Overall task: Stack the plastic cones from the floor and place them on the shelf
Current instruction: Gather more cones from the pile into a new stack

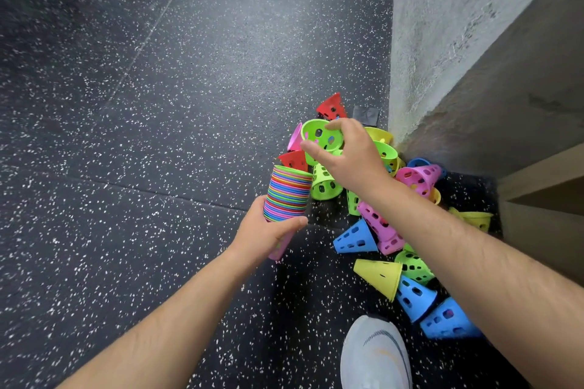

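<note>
Grips in the left hand a striped stack of nested cones, with the thumb curled across its lower part and the wide end tilted up and away. Reaches over with the right hand, wrist bent down, and pinches the rim of a green perforated cone just beyond the stack's open end. Stands with a white shoe on the speckled floor beside loose cones heaped along the floor's edge at the wall.
</note>
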Tool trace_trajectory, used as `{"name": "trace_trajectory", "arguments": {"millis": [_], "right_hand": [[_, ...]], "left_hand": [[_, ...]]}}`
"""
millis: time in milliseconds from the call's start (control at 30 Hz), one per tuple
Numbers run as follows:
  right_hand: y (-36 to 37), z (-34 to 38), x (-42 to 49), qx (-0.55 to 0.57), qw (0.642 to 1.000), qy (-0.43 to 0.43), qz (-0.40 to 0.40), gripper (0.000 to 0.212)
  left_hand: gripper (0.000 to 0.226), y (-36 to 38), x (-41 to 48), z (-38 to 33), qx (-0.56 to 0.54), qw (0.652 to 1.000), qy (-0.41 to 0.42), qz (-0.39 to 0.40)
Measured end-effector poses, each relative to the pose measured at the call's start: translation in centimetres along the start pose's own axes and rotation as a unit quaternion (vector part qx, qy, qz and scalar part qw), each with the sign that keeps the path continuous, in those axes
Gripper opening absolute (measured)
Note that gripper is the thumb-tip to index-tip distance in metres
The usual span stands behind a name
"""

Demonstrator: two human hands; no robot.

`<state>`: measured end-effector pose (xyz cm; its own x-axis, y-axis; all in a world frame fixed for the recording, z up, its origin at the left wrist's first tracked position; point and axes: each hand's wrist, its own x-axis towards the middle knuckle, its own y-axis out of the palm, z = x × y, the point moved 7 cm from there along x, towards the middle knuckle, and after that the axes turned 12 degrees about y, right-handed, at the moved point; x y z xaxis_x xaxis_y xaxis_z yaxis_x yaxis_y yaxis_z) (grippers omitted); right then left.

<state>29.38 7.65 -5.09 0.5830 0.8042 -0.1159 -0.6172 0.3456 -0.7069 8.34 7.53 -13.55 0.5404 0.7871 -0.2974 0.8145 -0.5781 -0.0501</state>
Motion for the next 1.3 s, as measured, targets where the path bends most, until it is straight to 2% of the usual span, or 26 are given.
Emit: {"name": "trace_trajectory", "arguments": {"millis": [133,300,367,500,600,733,833,900,1000,1067,1167,1300], "right_hand": [[0.2,0.9,0.1,0.058,0.997,0.051,0.028,0.069],[2.3,0.9,0.7,0.025,0.989,0.082,0.124,0.072],[2.8,0.9,0.9,0.018,0.983,0.09,0.16,0.067],[3.1,1.5,1.9,0.045,0.969,0.085,0.228,0.042],[1.3,1.4,5.1,0.072,0.982,0.058,0.164,0.036],[-0.4,-0.9,11.1,-0.076,0.995,0.035,0.049,0.037],[0.4,-3.2,15.0,-0.135,0.989,0.037,0.042,0.038],[1.1,-4.2,16.7,-0.173,0.983,0.034,0.049,0.043],[2.6,-5.4,18.0,-0.279,0.956,0.018,0.092,0.053],[3.3,-5.7,18.6,-0.314,0.945,0.003,0.094,0.049],[3.0,-5.9,19.1,-0.278,0.959,0.004,0.044,0.021],[0.5,-5.1,18.3,-0.097,0.995,0.016,-0.032,0.013]], "left_hand": [[0.052,0.2,0.3,-0.3,-0.008,1.0,-0.005,0.007],[0.05,0.2,1.5,-1.2,-0.026,1.0,0.007,0.012],[0.048,0.2,2.3,-2.2,-0.025,1.0,0.016,0.004],[0.045,0.8,4.8,-3.8,-0.031,0.999,0.033,0.013],[0.051,1.1,7.3,-4.4,-0.011,0.999,0.042,0.007],[0.065,1.9,10.7,-5.5,0.013,0.997,0.068,0.016],[0.058,2.3,12.4,-6.2,-0.022,0.997,0.07,0.024],[0.065,2.4,13.3,-6.0,-0.027,0.997,0.069,0.032],[0.059,2.2,14.1,-5.9,-0.01,0.997,0.06,0.043],[0.057,2.3,14.6,-5.6,-0.024,0.997,0.045,0.05],[0.058,2.4,14.7,-5.3,-0.034,0.997,0.045,0.058],[0.054,1.7,14.0,-4.9,-0.026,0.998,0.042,0.044]]}}
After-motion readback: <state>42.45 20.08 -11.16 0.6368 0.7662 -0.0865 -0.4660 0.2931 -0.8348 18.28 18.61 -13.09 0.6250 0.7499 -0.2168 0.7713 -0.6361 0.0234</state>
